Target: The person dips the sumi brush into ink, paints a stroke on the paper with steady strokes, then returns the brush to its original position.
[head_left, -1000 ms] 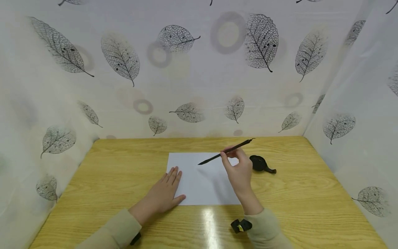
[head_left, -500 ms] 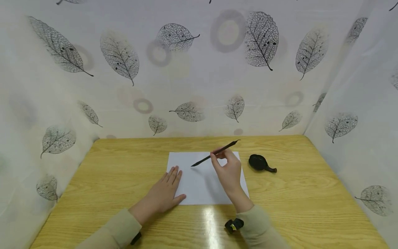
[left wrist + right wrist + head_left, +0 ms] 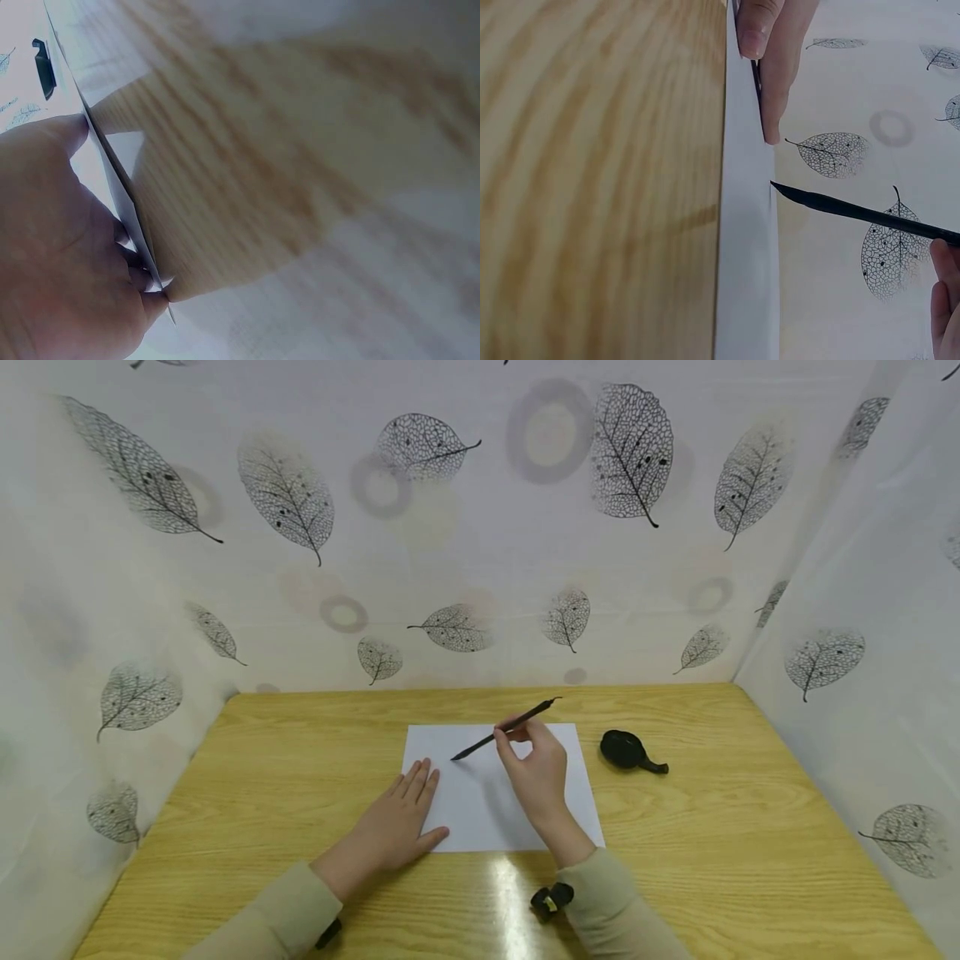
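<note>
A sheet of white paper (image 3: 480, 818) lies on the wooden table. My left hand (image 3: 399, 821) rests with straight fingers on its left edge, the thumb apart from the others. Over the paper, my right hand (image 3: 536, 770) pinches a dark writing brush (image 3: 498, 732) between thumb and fingers. The brush slants, its pointed tip low and to the left, its looped end up and to the right. In the right wrist view the tip of the brush (image 3: 810, 198) is close to the paper (image 3: 746, 225); whether it touches I cannot tell. No marks show on the sheet.
A black dish with a short handle (image 3: 624, 750) sits on the wooden table (image 3: 300, 752), right of the paper. Leaf-patterned curtains (image 3: 480, 552) enclose the back and both sides. Black straps with small devices (image 3: 552, 900) are on the wrists.
My right hand has moved left over the paper with the brush, bringing the tip nearer my left fingers. The paper's right edge has come into sight. The left hand has stayed still.
</note>
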Available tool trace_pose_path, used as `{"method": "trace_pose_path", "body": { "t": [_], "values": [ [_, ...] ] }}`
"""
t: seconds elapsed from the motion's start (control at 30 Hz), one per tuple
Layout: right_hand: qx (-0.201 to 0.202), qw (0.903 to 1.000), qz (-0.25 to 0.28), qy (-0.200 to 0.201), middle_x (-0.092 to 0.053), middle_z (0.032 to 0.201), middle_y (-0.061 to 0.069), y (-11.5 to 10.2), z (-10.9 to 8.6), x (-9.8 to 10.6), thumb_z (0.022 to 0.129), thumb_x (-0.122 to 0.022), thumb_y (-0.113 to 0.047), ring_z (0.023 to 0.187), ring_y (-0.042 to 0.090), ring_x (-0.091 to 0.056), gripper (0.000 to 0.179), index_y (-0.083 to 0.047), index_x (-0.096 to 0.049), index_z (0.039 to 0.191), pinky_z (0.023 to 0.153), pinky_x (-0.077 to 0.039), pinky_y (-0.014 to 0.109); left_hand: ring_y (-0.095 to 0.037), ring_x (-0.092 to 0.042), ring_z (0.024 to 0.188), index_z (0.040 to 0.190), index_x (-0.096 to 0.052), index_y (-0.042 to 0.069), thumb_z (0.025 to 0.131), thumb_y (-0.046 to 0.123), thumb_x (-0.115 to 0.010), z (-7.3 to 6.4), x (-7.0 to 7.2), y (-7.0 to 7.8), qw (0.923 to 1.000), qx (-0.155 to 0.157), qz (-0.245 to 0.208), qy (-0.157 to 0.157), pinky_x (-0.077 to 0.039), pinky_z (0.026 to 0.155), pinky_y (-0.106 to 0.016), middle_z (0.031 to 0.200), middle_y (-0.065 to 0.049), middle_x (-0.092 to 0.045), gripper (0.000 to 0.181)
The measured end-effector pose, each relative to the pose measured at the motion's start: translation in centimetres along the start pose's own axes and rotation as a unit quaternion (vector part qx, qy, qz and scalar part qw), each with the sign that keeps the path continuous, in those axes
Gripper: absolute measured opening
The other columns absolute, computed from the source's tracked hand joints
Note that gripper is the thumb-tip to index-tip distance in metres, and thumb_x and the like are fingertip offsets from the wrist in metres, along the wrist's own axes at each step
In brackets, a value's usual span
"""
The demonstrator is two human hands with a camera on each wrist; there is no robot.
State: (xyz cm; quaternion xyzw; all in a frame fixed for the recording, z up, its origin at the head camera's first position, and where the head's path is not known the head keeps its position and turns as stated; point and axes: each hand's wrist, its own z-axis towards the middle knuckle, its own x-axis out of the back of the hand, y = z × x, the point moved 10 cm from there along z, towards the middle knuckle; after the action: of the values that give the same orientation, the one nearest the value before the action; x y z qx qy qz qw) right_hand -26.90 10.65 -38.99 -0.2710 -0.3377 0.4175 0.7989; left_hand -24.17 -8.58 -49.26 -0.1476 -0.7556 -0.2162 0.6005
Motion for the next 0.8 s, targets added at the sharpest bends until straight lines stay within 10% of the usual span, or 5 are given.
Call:
{"method": "trace_pose_path", "body": {
  "t": [0.8],
  "values": [
    [0.049,0.9872,-0.129,-0.080,-0.079,0.099,0.009,-1.2,0.4,-1.5,0.094,-0.079,-0.007,0.087,0.024,-0.079,0.011,-0.006,-0.074,0.103,0.080,-0.063,0.043,-0.040,-0.020,0.165,0.165,-0.027,-0.006,0.108,0.054,-0.054,0.0,0.1,0.0,1.0000,-0.002,-0.001,0.003,-0.027,0.133,-0.053,0.175,-0.027,-0.019,0.087]
  ]
}}
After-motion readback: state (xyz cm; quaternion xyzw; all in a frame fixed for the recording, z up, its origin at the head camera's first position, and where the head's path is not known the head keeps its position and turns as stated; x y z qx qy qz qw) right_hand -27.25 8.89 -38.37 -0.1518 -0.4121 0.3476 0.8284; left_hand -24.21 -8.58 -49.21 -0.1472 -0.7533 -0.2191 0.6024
